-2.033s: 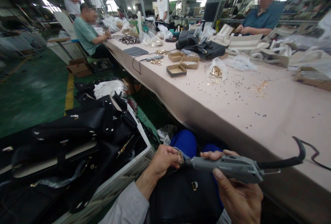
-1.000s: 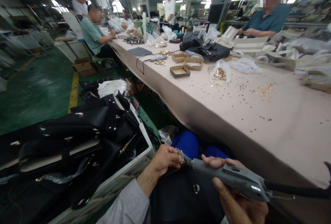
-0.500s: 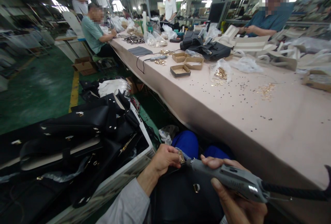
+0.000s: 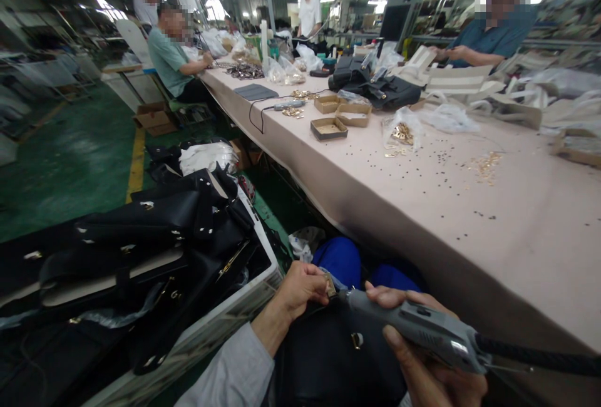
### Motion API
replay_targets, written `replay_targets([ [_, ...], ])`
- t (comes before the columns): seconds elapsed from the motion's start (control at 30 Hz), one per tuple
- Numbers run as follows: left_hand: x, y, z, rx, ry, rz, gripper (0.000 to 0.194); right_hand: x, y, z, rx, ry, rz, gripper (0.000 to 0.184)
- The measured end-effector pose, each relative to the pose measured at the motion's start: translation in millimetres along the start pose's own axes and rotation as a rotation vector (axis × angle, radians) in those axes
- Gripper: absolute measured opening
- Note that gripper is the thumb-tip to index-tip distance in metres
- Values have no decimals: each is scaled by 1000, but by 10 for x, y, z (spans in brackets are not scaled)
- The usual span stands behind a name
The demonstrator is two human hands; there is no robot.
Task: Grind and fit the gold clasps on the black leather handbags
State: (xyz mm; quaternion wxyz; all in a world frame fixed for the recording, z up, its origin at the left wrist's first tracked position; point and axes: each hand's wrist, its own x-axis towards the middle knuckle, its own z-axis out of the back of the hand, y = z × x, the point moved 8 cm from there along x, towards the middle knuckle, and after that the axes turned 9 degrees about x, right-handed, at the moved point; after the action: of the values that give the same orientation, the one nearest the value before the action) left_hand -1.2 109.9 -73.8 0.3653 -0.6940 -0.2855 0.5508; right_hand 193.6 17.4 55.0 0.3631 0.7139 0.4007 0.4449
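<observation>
My right hand (image 4: 422,344) is wrapped round a grey electric screwdriver (image 4: 416,325), its black cord running off to the right. The tool's tip points left at a small gold metal fitting (image 4: 330,285). Pinched in the fingers of my left hand (image 4: 303,291) is that gold fitting, at the upper edge of a black leather bag (image 4: 338,363) on my lap. Whether the tip touches a screw is too small to tell. A gold clasp (image 4: 357,340) shows on the bag's front.
At the left, a white crate (image 4: 265,269) is heaped with black bags (image 4: 141,225). The long table (image 4: 375,200) on the right bears cardboard trays (image 4: 328,128), a plastic bag of gold fittings (image 4: 401,131) and scattered small dark parts. Several co-workers sit or stand around it.
Both hands, the screwdriver and the bag stay nearly in place. The cord at the right hangs slightly lower, and the view has shifted a little.
</observation>
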Motion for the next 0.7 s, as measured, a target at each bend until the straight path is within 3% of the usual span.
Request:
replay_targets([
  [0.23, -4, 25, 26, -38, 9, 74, 21, 0, 30, -23, 7, -1, 27, 43],
  [0.47, -29, -6, -8, 0, 86, 50, 23, -2, 5, 24, 13, -30, -32, 40],
  [0.7, -57, -41, -31, 12, 114, 36, 32, -22, 25, 37, -3, -35, 14, 42],
])
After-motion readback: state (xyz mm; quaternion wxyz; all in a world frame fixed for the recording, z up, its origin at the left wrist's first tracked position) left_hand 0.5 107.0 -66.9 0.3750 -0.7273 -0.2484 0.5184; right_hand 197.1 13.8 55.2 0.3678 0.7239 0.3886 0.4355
